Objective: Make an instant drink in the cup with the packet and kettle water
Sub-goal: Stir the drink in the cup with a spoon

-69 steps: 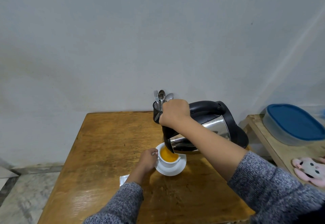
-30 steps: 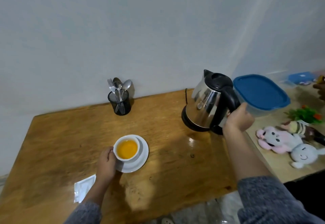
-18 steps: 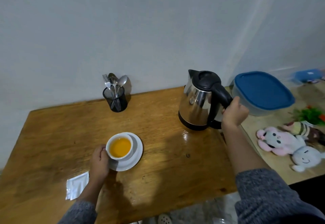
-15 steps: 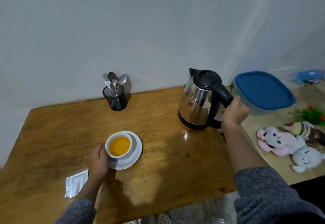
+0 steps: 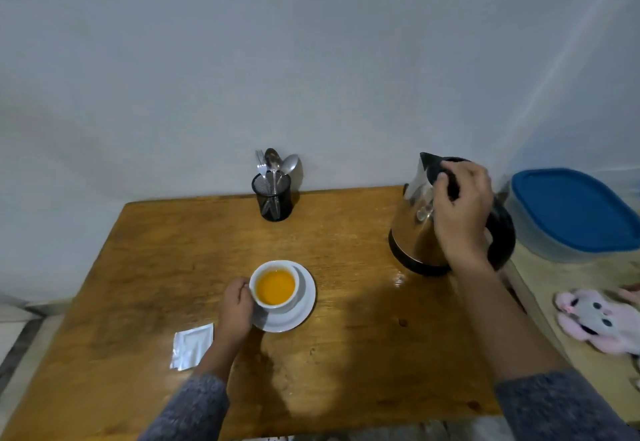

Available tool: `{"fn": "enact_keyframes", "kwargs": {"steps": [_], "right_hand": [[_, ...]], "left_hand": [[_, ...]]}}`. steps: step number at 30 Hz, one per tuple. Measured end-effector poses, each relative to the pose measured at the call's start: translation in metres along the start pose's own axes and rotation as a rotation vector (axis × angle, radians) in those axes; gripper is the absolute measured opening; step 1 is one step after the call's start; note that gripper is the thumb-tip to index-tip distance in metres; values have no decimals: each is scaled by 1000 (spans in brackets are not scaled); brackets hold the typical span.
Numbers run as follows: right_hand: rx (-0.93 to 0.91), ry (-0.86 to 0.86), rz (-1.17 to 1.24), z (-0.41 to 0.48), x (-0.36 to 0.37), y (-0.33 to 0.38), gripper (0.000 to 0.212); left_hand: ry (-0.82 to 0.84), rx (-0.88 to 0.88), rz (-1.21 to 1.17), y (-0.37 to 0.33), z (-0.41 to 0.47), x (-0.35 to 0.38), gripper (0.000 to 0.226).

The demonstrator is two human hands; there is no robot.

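The desk point(image 5: 346, 354) carries it all. At its far right corner the kettle point(image 5: 412, 232) stands upright, and the right hand point(image 5: 462, 212) curls loosely over the lid, fingers apart. Hot steel there, so a careless nudge could scald or tip it off that edge. Mid-desk, the cup point(image 5: 275, 286), full of orange drink, sits on its saucer point(image 5: 298, 316), the left hand point(image 5: 237, 310) closed on the handle. A jerk would slop it. The emptied packet point(image 5: 192, 345) lies near the left edge.
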State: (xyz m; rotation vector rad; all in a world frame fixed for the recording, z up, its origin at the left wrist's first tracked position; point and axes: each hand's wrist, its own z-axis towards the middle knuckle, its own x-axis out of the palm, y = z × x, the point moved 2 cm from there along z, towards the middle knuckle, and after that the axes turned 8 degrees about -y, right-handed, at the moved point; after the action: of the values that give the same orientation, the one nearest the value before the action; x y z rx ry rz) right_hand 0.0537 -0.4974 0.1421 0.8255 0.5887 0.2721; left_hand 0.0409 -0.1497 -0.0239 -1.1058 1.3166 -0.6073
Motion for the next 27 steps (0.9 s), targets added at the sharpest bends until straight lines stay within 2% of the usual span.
{"fn": "enact_keyframes", "kwargs": {"steps": [4, 6, 8, 15, 22, 24, 27], "right_hand": [[-33, 354, 117, -23, 77, 34, 20], [54, 601, 104, -39, 121, 47, 20], [128, 725, 90, -51, 162, 58, 20], [212, 763, -38, -60, 267, 78, 22], [90, 804, -346, -65, 319, 82, 7], [30, 814, -514, -63, 326, 83, 23], [23, 824, -638, -62, 335, 83, 28]], "left_hand": [[-13, 40, 35, -1, 0, -1, 26], [-12, 59, 45, 0, 1, -2, 28], [10, 59, 43, 3, 1, -3, 22], [73, 69, 4, 6, 2, -8, 28], [62, 127, -17, 8, 3, -5, 29], [63, 121, -29, 9, 4, -5, 30], [64, 118, -29, 10, 6, -5, 26]]}}
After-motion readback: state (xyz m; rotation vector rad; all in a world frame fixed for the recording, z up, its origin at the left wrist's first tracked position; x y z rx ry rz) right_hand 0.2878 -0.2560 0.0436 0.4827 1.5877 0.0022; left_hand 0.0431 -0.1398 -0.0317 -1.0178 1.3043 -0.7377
